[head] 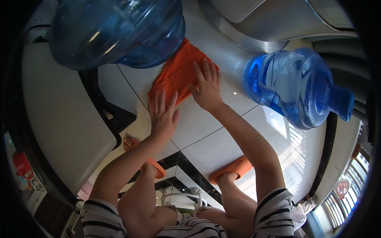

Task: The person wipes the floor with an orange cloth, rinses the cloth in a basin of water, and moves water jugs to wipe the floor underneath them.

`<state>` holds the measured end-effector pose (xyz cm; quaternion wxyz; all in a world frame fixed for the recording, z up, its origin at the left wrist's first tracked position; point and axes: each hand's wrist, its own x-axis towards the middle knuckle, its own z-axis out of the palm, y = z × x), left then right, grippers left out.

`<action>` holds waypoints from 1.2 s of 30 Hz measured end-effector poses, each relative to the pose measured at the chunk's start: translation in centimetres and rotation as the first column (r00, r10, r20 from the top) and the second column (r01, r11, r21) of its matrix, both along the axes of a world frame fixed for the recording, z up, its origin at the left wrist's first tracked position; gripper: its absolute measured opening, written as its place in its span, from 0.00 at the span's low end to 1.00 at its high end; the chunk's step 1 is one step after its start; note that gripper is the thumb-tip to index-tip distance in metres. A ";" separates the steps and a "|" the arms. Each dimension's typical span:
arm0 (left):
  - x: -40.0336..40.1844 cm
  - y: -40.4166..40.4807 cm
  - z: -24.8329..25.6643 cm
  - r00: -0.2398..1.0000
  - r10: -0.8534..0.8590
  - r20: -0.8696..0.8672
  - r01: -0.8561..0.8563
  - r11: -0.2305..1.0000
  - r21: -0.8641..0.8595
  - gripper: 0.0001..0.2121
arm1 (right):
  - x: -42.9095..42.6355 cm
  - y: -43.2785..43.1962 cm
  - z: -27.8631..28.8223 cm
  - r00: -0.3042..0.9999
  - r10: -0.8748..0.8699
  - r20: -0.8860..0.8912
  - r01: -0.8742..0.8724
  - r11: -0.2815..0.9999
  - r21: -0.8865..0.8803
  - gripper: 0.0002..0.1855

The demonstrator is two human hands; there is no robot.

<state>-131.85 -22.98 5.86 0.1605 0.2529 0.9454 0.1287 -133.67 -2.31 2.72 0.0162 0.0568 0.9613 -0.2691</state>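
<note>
An orange-red cloth (181, 74) with a scalloped edge lies spread on the tiled floor in front of me. My left hand (162, 116) is palm down at its near left edge, fingers apart, fingertips over the fabric. Over the cloth's right side, my right hand (207, 89) is also palm down with spread fingers. Neither hand grips anything; whether they press on the cloth or hover just above it, I cannot tell. At the upper left, large blue-tinted water jugs (113, 32) stand close to the cloth and overlap part of its far end.
Another blue water jug (297, 86) lies on its side at the right. Beyond it stands a silver appliance (262, 23) with a ribbed round base. To my left is a grey panel (65, 113) with a black foot (122, 119). Orange slippers (233, 169) are on my feet.
</note>
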 end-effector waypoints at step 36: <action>-7.9 11.3 -7.9 0.973 -0.001 -0.231 0.044 0.982 0.183 0.27 | -8.0 5.4 -6.3 0.931 -0.261 -0.255 0.308 0.937 0.164 0.34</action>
